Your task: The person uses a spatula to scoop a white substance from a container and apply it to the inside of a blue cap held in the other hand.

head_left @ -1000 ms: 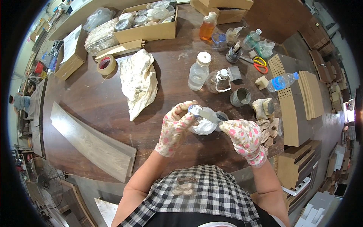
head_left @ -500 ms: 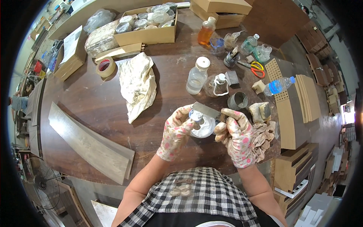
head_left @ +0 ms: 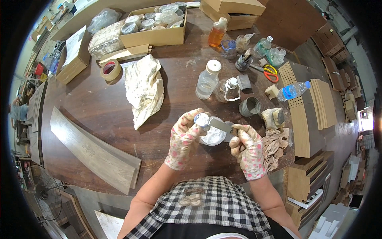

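In a spotted work glove, my left hand pinches a small blue bottle cap with white powder or paste in it. My right hand, gloved the same way, grips a flat metal scraper blade, whose far end reaches the cap's right side. Below both hands stands a round tub of white powder, partly covered by the blade. A clear lid or second dish shows at its right edge. Beside my right hand lies a crumpled brown cloth.
Beyond my hands stand a clear bottle, a pump bottle and a dark open jar. Scissors and a water bottle lie at right. A stained white cloth, tape roll and long grey boards lie left.
The scraper blade has moved off the top of the cap to its right side, so the white contents show. My right hand has shifted slightly nearer to me.
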The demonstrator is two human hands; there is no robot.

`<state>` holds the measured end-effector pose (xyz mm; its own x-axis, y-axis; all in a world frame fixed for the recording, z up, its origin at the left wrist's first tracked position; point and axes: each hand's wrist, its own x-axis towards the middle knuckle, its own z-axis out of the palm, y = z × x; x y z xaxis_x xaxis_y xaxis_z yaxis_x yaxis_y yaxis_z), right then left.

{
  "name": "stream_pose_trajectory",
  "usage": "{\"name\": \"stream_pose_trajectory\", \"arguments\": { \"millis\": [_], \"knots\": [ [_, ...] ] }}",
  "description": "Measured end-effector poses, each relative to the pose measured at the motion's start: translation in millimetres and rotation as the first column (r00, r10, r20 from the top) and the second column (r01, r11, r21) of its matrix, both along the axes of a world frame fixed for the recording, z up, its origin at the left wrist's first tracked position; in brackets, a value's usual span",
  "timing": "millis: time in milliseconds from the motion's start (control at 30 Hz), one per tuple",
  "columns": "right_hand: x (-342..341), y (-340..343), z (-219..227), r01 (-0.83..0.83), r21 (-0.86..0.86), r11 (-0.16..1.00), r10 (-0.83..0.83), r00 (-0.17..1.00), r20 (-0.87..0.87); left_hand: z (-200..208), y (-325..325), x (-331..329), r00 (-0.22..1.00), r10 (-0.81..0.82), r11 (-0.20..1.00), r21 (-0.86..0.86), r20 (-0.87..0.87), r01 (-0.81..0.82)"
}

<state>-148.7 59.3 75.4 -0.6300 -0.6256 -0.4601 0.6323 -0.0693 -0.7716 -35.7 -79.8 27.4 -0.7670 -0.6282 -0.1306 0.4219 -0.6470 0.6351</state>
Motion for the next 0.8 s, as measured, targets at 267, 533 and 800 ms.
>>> {"name": "stream_pose_trajectory", "arguments": {
  "millis": [267,533,800],
  "knots": [
    [-28.1,7.8,28.6,-0.122,0.123,0.985,0.164,0.883,-0.440,-1.5,-3.6,6.1,0.999,-0.044,0.995,-0.093,0.027,0.046],
    [-50.4,-12.7,46.5,-0.330,0.335,0.883,0.442,0.343,-0.829,12.6,-13.6,14.0,0.976,-0.155,0.958,-0.218,0.153,0.187],
    [-43.1,-8.5,50.3,-0.293,0.444,0.847,0.502,0.163,-0.849,-2.5,-13.4,13.3,0.981,-0.071,0.963,-0.244,0.180,0.114]
  ]
}}
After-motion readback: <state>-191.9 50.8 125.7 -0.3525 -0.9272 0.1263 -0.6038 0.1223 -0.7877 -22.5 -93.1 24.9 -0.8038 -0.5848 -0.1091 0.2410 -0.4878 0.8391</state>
